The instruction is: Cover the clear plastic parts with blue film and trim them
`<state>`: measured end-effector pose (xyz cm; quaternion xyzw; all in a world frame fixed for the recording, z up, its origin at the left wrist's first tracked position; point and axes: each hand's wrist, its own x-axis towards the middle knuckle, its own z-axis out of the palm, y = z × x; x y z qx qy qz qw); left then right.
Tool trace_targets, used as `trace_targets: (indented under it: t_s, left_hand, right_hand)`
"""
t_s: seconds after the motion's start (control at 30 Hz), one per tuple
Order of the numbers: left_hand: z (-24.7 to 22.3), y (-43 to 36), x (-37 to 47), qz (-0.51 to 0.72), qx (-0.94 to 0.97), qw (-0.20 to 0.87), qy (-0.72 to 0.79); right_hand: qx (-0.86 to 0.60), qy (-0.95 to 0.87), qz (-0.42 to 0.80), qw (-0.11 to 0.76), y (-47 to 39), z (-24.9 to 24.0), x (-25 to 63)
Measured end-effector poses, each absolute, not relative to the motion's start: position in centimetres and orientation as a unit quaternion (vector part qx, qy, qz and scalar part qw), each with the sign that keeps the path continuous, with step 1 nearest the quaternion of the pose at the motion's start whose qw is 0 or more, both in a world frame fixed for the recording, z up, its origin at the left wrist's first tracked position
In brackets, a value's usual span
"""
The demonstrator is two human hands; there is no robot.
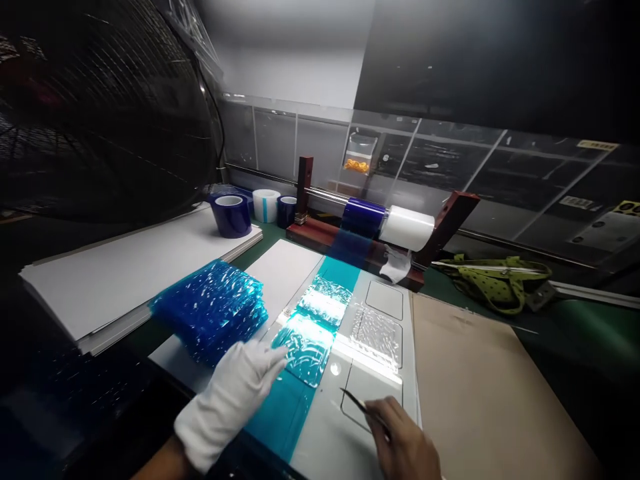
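Note:
My left hand (235, 390), in a white glove, is at the left edge of a strip of teal-blue film (287, 410). Its fingers are bunched together beside a shiny, textured square panel (306, 350) lying on the strip; whether they pinch anything is hidden. A second such panel (325, 300) lies farther up the film. My bare right hand (403, 433) grips a slim dark pointed tool (354, 400), its tip over a black-outlined rounded rectangle (373, 387) on the pale board (320, 450). Just above, a clear textured panel (377, 337) lies over another outline.
Blue film pieces (215, 307) are piled at left, near stacked white sheets (125, 267). Behind stands a red-brown roll holder (320, 233) with a blue film roll (364, 217) and white roll (407, 228). Brown cardboard (480, 380) lies right; a large fan (100, 107) looms left.

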<state>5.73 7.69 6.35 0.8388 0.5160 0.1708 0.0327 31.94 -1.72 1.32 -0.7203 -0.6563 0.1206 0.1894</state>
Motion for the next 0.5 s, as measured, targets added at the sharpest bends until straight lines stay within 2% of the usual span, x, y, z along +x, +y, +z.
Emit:
trace_targets:
  t_s: [0.1,0.2,0.5]
  left_hand:
    - [1.8,4.6,2.7,0.164,0.824,-0.03,0.542]
    - [-1.0,2.9,1.3,0.183,0.81,-0.058,0.555]
    - [-1.5,1.1,1.1,0.207,0.759,-0.025,0.616]
  right_hand:
    - [-0.682,-0.719,0.067,0.117,0.9,2.6,27.3]
    - [-0.655,-0.75,0.047,0.08,3.5,3.4,23.3]
    - [-0.594,-0.803,0.012,0.045,7.8,4.0,17.6]
